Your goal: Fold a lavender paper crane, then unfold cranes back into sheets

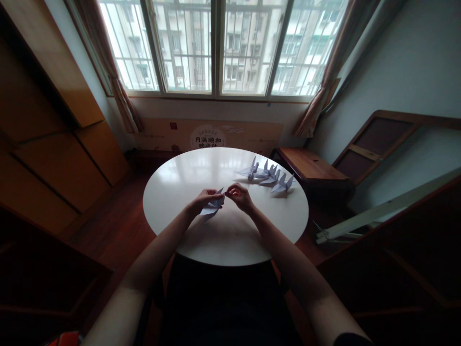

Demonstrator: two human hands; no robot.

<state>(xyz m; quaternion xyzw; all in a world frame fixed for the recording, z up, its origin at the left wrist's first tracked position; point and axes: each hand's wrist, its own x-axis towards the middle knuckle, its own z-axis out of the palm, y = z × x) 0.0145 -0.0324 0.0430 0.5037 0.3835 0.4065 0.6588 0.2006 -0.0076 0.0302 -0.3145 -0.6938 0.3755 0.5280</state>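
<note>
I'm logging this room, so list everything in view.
Round table: 1, white, centre
Folded paper: 1, whitish, over table
Paper cranes: several overlapping, whitish, table's far right
Window: 1, pale-framed, top
Curtains: 2, pinkish-brown, flanking window
Printed panel: 1, tan, below window
Cabinet: 1, orange-brown, left
Wooden bench: 1, brown, right
Panelled frame: 1, brown, right wall
Rail: 1, pale, right
Unclear item: 1, red, bottom left
Floor: 1, reddish, around table
Clothing: some, black, bottom centre
Left hand: 1, bare, holding folded paper
Right hand: 1, bare, by paper's tip

Barred window (pixel 215 53) between curtains (pixel 124 105); wooden cabinet (pixel 59 166) left; low bench (pixel 310 164) right.
</note>
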